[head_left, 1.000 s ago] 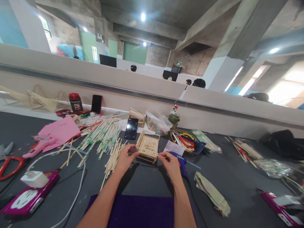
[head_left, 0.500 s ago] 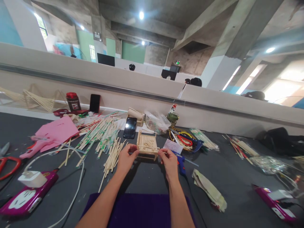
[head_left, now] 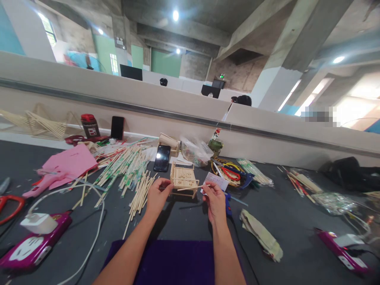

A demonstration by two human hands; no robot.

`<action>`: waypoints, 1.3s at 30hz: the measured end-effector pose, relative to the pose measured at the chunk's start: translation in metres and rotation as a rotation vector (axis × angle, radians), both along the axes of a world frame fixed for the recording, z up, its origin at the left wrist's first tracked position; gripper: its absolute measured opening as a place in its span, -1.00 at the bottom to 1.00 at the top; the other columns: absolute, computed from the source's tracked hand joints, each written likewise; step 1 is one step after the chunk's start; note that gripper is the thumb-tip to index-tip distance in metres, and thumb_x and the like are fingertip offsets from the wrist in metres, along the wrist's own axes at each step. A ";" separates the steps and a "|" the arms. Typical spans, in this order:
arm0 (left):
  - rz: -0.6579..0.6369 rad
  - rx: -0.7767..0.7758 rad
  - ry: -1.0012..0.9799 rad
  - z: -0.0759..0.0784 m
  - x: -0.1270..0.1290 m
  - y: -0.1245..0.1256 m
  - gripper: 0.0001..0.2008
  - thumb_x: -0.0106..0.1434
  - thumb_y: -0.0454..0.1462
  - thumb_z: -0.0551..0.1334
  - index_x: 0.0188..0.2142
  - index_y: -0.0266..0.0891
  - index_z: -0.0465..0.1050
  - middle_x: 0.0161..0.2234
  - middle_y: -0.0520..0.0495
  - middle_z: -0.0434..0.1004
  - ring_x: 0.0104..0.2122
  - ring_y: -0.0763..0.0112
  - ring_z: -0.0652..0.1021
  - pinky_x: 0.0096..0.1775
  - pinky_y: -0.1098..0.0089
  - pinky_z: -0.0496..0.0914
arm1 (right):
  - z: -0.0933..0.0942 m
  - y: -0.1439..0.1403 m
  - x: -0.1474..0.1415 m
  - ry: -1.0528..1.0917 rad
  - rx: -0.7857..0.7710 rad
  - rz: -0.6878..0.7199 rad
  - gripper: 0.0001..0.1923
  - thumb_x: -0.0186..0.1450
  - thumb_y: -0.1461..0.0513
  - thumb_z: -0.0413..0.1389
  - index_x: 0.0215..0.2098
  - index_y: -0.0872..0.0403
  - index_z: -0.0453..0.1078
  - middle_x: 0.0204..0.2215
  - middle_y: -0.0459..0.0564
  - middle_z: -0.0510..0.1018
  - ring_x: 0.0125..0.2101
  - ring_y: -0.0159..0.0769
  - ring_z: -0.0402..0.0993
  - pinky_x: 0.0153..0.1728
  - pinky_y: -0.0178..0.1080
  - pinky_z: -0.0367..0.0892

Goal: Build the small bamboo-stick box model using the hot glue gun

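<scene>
A small stick-built frame [head_left: 183, 173], something like a miniature bench, stands on the dark table between my hands, with small bits lying on its slatted top. My left hand [head_left: 159, 194] pinches at its left front corner, thumb against forefinger. In my right hand [head_left: 214, 197] a thin wooden stick [head_left: 192, 187] is held by its right end, running across the front of the frame. Whether the stick's left end touches the frame I cannot tell. A blue glue gun [head_left: 228, 204] lies just beyond my right hand, partly hidden by it.
Left of the frame lie loose sticks [head_left: 141, 194] and wrapped chopsticks [head_left: 130, 162]. A phone [head_left: 162, 158] and a plastic bag [head_left: 196, 151] sit behind. Cutting tools [head_left: 233, 174] and a glove [head_left: 261, 235] are to the right. A white cable [head_left: 102, 217] loops at left.
My right hand has shifted slightly right and turned. The stick, earlier level between both hands, now slants, and its left end is away from my left fingers.
</scene>
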State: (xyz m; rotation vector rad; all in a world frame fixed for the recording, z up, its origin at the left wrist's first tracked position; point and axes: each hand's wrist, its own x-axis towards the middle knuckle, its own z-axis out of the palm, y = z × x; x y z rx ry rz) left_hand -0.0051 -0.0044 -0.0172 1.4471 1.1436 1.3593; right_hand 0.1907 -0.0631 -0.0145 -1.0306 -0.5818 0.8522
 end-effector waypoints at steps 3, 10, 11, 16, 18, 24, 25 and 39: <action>-0.002 -0.002 -0.003 0.000 0.000 0.000 -0.81 0.03 -0.14 0.32 -0.41 -0.22 0.49 -0.46 0.01 0.53 -0.44 0.37 0.51 -0.36 0.39 0.39 | -0.004 0.002 -0.002 0.048 -0.038 -0.016 -0.57 -0.11 0.13 0.43 -0.35 0.11 0.44 -0.50 -0.10 0.53 -0.57 -0.48 0.31 -0.70 -0.49 0.18; -0.016 -0.014 -0.005 0.001 0.000 -0.001 -0.78 0.03 -0.12 0.31 -0.41 -0.23 0.48 -0.47 0.01 0.53 -0.47 0.38 0.51 -0.41 0.40 0.38 | -0.011 0.007 -0.008 0.048 -0.024 -0.071 -0.58 -0.10 0.12 0.42 -0.35 0.11 0.43 -0.52 -0.11 0.54 -0.59 -0.50 0.29 -0.70 -0.49 0.17; -0.016 -0.015 -0.003 0.001 0.000 -0.001 -0.78 0.03 -0.12 0.31 -0.41 -0.23 0.48 -0.47 0.01 0.53 -0.47 0.38 0.50 -0.41 0.40 0.38 | -0.011 0.007 -0.010 0.043 -0.016 -0.077 -0.59 -0.09 0.12 0.42 -0.36 0.11 0.43 -0.52 -0.11 0.54 -0.60 -0.50 0.28 -0.70 -0.49 0.16; -0.019 -0.017 0.008 -0.001 0.000 -0.001 -0.79 0.04 -0.14 0.31 -0.41 -0.23 0.48 -0.46 0.01 0.53 -0.48 0.38 0.51 -0.41 0.40 0.39 | -0.010 0.006 -0.016 0.007 -0.014 -0.077 -0.66 -0.04 0.11 0.39 -0.39 0.12 0.46 -0.52 -0.11 0.52 -0.61 -0.52 0.23 -0.69 -0.48 0.12; -0.024 -0.016 0.015 -0.002 -0.001 -0.001 -0.81 0.04 -0.15 0.31 -0.42 -0.23 0.48 -0.46 0.01 0.54 -0.46 0.37 0.51 -0.38 0.39 0.40 | -0.010 0.007 -0.017 -0.009 -0.022 -0.067 -0.67 -0.04 0.11 0.38 -0.41 0.13 0.48 -0.54 -0.12 0.49 -0.61 -0.53 0.22 -0.69 -0.47 0.10; -0.030 -0.015 0.033 -0.006 -0.001 0.000 -0.81 0.05 -0.16 0.31 -0.40 -0.22 0.49 -0.44 -0.01 0.56 -0.43 0.36 0.53 -0.34 0.37 0.41 | -0.013 0.007 -0.014 -0.034 -0.046 -0.061 -0.68 -0.06 0.11 0.37 -0.44 0.15 0.50 -0.55 -0.11 0.47 -0.62 -0.52 0.20 -0.69 -0.45 0.07; -0.032 -0.016 0.034 -0.007 -0.001 0.000 -0.81 0.06 -0.15 0.31 -0.40 -0.22 0.49 -0.43 -0.01 0.56 -0.42 0.35 0.54 -0.34 0.37 0.41 | -0.013 0.007 -0.013 -0.036 -0.048 -0.062 -0.68 -0.06 0.11 0.37 -0.44 0.15 0.50 -0.55 -0.11 0.48 -0.62 -0.52 0.19 -0.69 -0.44 0.07; -0.029 -0.008 0.064 -0.012 -0.003 0.002 -0.82 0.05 -0.15 0.30 -0.39 -0.21 0.49 -0.41 -0.02 0.57 -0.39 0.32 0.55 -0.30 0.34 0.42 | -0.016 0.007 -0.009 -0.073 -0.073 -0.043 -0.72 -0.04 0.11 0.35 -0.45 0.13 0.50 -0.56 -0.12 0.48 -0.63 -0.51 0.18 -0.69 -0.43 0.05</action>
